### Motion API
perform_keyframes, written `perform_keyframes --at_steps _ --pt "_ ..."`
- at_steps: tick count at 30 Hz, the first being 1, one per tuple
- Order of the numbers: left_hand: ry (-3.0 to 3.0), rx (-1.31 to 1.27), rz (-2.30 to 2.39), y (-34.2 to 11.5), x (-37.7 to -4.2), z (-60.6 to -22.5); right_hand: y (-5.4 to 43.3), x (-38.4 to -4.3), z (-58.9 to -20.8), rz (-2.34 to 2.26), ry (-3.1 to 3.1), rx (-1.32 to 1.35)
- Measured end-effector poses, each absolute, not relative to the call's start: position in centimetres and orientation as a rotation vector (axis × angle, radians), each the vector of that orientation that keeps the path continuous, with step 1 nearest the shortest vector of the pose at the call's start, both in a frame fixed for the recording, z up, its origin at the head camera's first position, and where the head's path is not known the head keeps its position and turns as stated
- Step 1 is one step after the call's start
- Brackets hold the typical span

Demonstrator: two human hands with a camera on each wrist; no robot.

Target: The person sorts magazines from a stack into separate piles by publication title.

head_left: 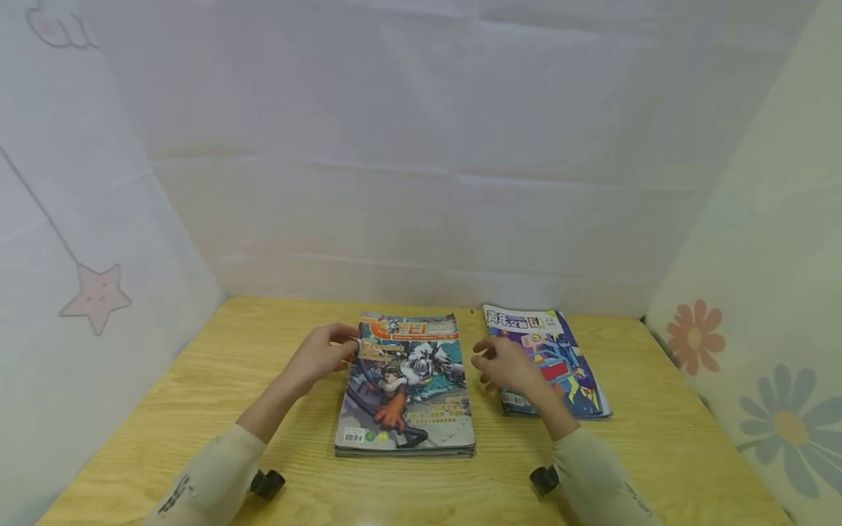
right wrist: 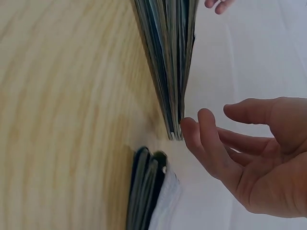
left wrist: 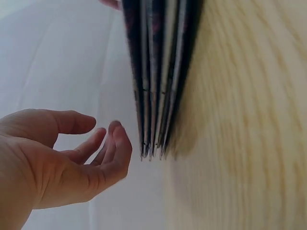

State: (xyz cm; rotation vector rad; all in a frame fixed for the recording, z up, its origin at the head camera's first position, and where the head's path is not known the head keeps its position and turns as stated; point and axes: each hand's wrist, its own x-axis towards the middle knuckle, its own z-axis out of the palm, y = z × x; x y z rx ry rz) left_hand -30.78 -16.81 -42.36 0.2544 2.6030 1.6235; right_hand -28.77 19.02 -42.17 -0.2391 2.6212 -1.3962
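A stack of magazines (head_left: pixel 421 402) lies in the middle of the table, its top cover showing a cartoon figure with a large red glove. Beside its upper left edge is my left hand (head_left: pixel 324 352), fingers loosely bent with nothing in them. My right hand (head_left: pixel 505 364) hovers between this stack and a second, thinner pile of magazines (head_left: pixel 559 347) with a purple and white cover, partly covering that pile in the head view. In the left wrist view the layered edges of the middle stack (left wrist: pixel 156 81) stand beside the left hand (left wrist: pixel 72 158). The right hand (right wrist: pixel 254 158) also holds nothing.
The wooden table (head_left: pixel 395 493) meets a pale cloth wall (head_left: pixel 421 219) at the back. Side cloths carry a pink star (head_left: pixel 96 296) on the left and flowers (head_left: pixel 695 337) on the right. Dark wrist devices (head_left: pixel 267 483) sit by both sleeves.
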Motion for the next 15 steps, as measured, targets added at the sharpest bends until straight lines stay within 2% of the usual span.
perform_keyframes --at_steps 7,15 --pt "2.531 0.213 1.69 -16.9 -31.0 -42.1 17.9 -28.5 -42.7 -1.442 2.559 -0.238" --pt "2.357 0.079 1.646 -18.0 -31.5 -43.4 17.1 -28.5 -43.6 -1.31 2.676 -0.25"
